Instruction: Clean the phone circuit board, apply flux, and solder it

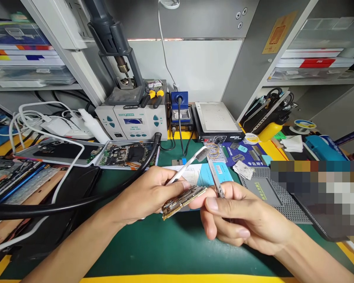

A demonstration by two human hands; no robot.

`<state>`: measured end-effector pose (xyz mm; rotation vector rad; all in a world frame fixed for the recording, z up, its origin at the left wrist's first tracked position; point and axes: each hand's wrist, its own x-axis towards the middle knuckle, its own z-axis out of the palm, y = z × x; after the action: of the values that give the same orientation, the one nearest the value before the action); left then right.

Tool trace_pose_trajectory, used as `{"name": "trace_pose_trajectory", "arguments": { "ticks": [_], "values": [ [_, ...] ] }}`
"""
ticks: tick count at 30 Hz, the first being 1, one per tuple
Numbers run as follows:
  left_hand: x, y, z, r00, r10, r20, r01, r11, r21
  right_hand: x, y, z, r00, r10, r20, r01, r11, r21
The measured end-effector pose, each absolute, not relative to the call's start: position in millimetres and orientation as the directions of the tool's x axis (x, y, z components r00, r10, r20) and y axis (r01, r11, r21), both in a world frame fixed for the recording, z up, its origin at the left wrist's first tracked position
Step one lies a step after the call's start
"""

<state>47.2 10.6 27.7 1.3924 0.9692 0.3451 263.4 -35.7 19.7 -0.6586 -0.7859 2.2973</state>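
Observation:
In the middle of the view my left hand (157,192) is closed on a small circuit board (181,202), its thumb pressed over the top edge. The same hand also grips a white toothbrush (186,167), whose dark bristles point up and right. My right hand (238,212) pinches metal tweezers (214,177) between thumb and fingers, tips pointing up and away from me. A fingertip of my right hand is at the board's right end; whether it touches I cannot tell. The board is held tilted above the green mat (153,247).
Behind my hands stand a hot air rework station (132,122), a soldering iron holder (181,112) and a heating plate (218,118). A thick black hose (106,200) crosses the left side. Opened devices (129,155) lie at left, a perforated grey mat (283,196) at right.

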Motion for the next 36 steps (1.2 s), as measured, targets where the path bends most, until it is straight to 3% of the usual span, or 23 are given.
{"name": "trace_pose_trajectory", "arguments": {
  "ticks": [12, 36],
  "values": [
    [44.1, 14.9, 32.7, 0.508, 0.834, -0.216, 0.345, 0.033, 0.938, 263.8, -35.9, 19.6, -0.637, 0.726, -0.258, -0.365, -0.579, -0.729],
    [42.3, 16.8, 30.6, 0.465, 0.861, -0.206, 0.349, 0.036, 0.936, 260.8, -35.7, 22.7, -0.586, 0.747, -0.315, -0.333, -0.576, -0.746]
  ]
}}
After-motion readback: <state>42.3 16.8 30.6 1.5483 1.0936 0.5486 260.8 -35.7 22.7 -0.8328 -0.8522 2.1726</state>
